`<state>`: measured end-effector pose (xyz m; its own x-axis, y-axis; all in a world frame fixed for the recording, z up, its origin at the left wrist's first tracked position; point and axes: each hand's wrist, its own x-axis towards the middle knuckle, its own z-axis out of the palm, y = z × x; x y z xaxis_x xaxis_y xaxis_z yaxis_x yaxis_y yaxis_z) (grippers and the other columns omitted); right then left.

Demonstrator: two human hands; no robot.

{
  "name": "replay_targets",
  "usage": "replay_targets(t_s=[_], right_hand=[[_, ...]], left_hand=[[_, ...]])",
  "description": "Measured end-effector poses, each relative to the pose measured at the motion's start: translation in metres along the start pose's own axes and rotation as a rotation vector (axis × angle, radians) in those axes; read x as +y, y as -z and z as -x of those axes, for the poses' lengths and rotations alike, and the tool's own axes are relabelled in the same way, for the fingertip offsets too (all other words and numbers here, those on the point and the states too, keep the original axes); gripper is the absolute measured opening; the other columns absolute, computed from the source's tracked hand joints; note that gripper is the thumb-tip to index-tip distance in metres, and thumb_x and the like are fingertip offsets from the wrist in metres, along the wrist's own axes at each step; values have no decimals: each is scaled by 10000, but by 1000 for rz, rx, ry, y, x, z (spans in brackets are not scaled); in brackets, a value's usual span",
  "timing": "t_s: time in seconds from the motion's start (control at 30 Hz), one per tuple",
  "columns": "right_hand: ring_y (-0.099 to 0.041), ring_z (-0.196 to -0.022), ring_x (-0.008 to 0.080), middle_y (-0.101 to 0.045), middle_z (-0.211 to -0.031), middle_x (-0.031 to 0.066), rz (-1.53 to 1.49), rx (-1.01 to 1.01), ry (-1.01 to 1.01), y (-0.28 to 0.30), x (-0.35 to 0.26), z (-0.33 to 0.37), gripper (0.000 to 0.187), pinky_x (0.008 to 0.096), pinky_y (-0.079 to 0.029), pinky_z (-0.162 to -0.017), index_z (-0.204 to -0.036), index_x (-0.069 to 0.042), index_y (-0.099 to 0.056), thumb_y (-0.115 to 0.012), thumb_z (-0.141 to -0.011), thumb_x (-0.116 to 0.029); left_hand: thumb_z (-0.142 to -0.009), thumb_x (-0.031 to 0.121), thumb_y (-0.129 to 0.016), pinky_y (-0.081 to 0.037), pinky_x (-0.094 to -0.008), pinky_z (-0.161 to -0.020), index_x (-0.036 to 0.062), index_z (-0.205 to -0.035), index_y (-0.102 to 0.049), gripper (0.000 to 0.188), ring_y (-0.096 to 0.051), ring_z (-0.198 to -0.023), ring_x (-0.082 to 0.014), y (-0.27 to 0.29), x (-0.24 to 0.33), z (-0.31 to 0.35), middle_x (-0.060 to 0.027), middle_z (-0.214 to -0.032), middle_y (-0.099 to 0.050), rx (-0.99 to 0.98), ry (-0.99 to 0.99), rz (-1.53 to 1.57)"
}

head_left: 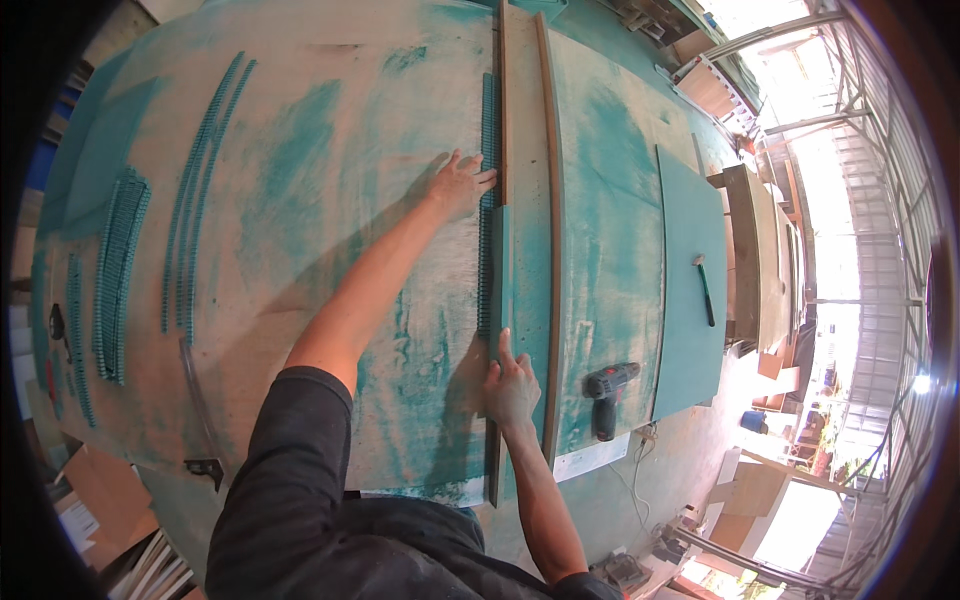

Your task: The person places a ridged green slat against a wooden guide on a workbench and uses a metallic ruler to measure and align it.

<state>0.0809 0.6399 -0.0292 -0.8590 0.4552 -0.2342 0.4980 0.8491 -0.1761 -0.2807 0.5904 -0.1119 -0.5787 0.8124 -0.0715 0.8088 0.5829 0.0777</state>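
A long toothed teal strip (487, 120) lies along the left side of a straight narrow wooden batten (503, 110) on the big teal-stained table. My left hand (460, 188) rests on the toothed strip, fingers spread and fingertips reaching toward the batten. Nearer me, a smooth narrow teal bar (501, 265) runs in line with the batten, beside the toothed strip. My right hand (512, 388) is at the bar's near end, thumb on its left side and index finger stretched along it, the other fingers curled. My palm hides that end of the bar.
More toothed strips (120, 275) lie at the left, some bunched together, near a dark clamp (205, 470) with a long bar. On the right are a second batten (552, 220), a cordless drill (608, 398), a teal panel (690, 290) and a hammer (706, 290) on it.
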Motion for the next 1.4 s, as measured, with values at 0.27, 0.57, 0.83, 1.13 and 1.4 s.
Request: replay_targets(t_s=[0.27,0.57,0.83,1.13,1.4], right_hand=[[-630,-691,302,-535,-851,122,-8,42,79,-7,13,13,732,438,-509,-574,-1590,-189,-450,-679,-899,-122],[-618,-689,318,-519,-817,130,-18,51,100,-4,5,-13,721,448,-508,-596,-1589,-145,-452,-665,-903,-93],[-621,-703,329,-530,-832,141,-29,53,66,-3,0,-32,707,454,-513,-620,-1590,-178,-451,-657,-918,-108],[-640,-726,334,-549,-848,142,18,12,34,1,-6,-28,721,471,-520,-632,-1604,-193,-425,-661,-926,-126],[-643,-720,330,-557,-849,139,20,31,53,-2,-4,-38,746,461,-521,-619,-1608,-199,-421,-677,-913,-112]], left_hand=[[-1064,266,-430,-202,-614,-1262,172,-1611,-414,555,-258,-1579,-277,0,6,-5,23,-1702,-333,22,-19,-221],[-1067,263,-436,-212,-635,-1248,173,-1625,-386,567,-246,-1585,-281,-4,-6,-21,18,-1716,-300,24,9,-192],[-1052,226,-444,-211,-644,-1245,204,-1630,-379,583,-253,-1584,-265,9,-11,-34,51,-1712,-306,-48,2,-213],[-1047,199,-434,-195,-678,-1238,201,-1648,-334,609,-231,-1592,-281,3,-18,-41,31,-1731,-257,-85,17,-195],[-1071,204,-389,-181,-691,-1235,201,-1646,-335,578,-224,-1594,-281,8,-18,-47,37,-1736,-243,-103,37,-226]])
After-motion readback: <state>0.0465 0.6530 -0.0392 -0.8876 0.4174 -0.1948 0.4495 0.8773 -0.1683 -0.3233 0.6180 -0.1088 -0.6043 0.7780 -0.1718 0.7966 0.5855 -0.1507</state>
